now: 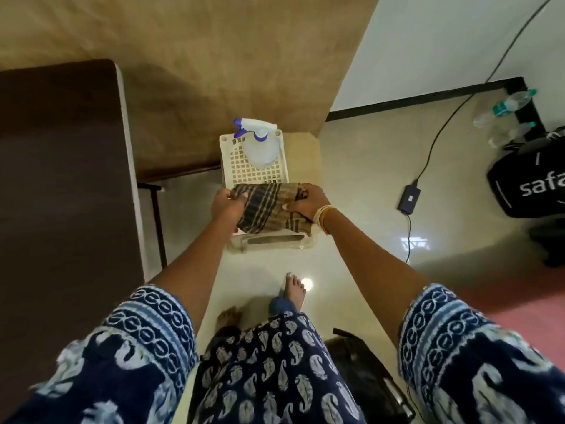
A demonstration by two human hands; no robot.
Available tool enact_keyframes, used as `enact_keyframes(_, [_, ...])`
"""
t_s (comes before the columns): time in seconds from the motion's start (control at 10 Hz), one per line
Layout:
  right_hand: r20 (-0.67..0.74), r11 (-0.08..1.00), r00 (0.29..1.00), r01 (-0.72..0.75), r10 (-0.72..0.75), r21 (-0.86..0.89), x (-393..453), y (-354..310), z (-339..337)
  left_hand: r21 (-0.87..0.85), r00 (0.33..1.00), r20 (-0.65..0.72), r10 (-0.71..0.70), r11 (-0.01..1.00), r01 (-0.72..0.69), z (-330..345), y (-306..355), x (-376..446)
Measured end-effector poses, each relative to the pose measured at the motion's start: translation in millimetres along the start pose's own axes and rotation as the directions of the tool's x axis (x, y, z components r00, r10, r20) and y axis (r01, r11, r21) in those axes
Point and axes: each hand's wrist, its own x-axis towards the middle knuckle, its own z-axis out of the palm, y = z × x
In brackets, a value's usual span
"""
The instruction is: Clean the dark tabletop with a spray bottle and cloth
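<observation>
A brown striped cloth [265, 206] hangs stretched between both hands over a white perforated basket [244, 166] on the floor. My left hand [227, 206] grips the cloth's left end and my right hand [305, 201] grips its right end. A clear spray bottle [260, 142] with a white and purple trigger head lies in the far part of the basket. The dark tabletop [61, 179] fills the left side of the view, its white edge running next to my left arm.
A black power adapter [409, 198] with its cable lies on the pale tiled floor to the right. A black bag [532, 179] and plastic water bottles [507, 108] sit at far right. A dark bag [367, 377] lies near my feet.
</observation>
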Motion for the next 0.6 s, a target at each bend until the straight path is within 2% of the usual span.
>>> enact_keyframes(0.1, [-0.067, 0.989, 0.997, 0.023, -0.033, -0.144, 44.0, 12.1, 22.5, 0.190, 0.994, -0.033, 0.102, 0.977, -0.094, 10.8, -20.7, 37.4])
enact_keyframes(0.2, [-0.063, 0.981, 0.996, 0.052, -0.064, -0.185, 65.8, 21.5, 35.7, 0.217, 0.994, -0.046, 0.100, 0.972, -0.088, 13.1, -31.0, 57.9])
enact_keyframes(0.3, [-0.079, 0.946, 0.988, 0.104, -0.135, -0.307, 84.8, 26.1, 49.7, 0.323, 0.979, -0.051, 0.195, 0.931, -0.169, 13.4, -41.2, 71.6])
enact_keyframes(0.4, [-0.080, 0.903, 0.981, 0.127, -0.174, -0.410, 89.2, 25.0, 53.3, 0.409, 0.958, -0.058, 0.282, 0.882, -0.235, 12.2, -48.2, 73.5])
enact_keyframes(0.5, [-0.108, 0.809, 0.977, 0.090, -0.186, -0.581, 77.7, 19.3, 58.3, 0.574, 0.953, -0.039, 0.300, 0.788, -0.224, 7.1, -52.0, 62.0])
enact_keyframes(0.6, [-0.148, 0.759, 0.974, 0.036, -0.174, -0.650, 63.7, 9.5, 58.7, 0.669, 0.954, -0.024, 0.298, 0.714, -0.206, 2.7, -45.2, 52.0])
